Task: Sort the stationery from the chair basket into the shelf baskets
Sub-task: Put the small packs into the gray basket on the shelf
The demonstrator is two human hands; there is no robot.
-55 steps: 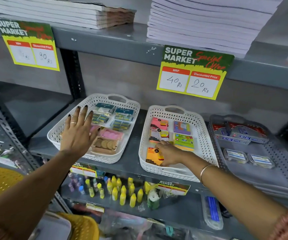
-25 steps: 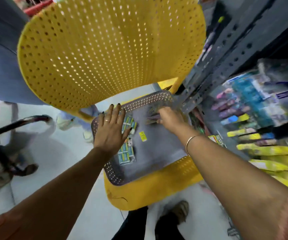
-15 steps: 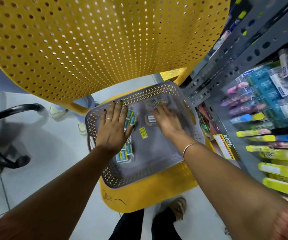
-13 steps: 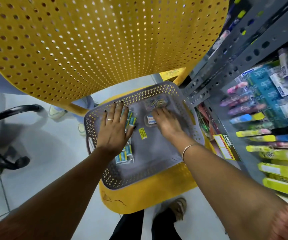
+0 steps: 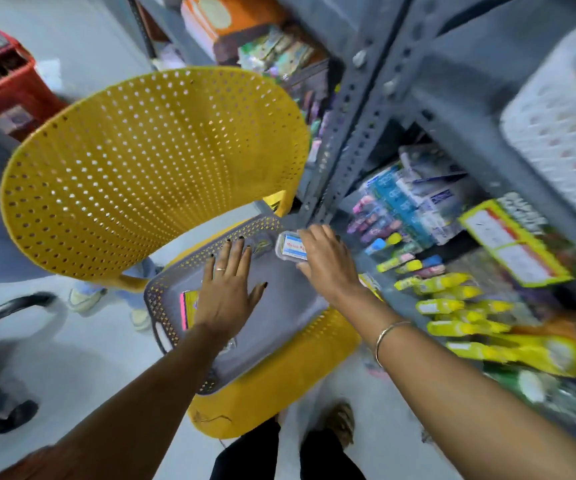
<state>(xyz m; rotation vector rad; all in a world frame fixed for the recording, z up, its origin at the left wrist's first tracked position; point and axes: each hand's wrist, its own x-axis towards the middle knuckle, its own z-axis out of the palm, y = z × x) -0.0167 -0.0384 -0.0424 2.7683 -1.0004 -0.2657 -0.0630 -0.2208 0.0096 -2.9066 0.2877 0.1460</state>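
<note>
Stationery being taken from the grey basket on the yellow chair
A small clear box with a white label was gripped by the right hand above the basket's far corner; the left hand was laid flat, fingers spread, over the basket, beside a pink-and-yellow packet lying inside
</note>
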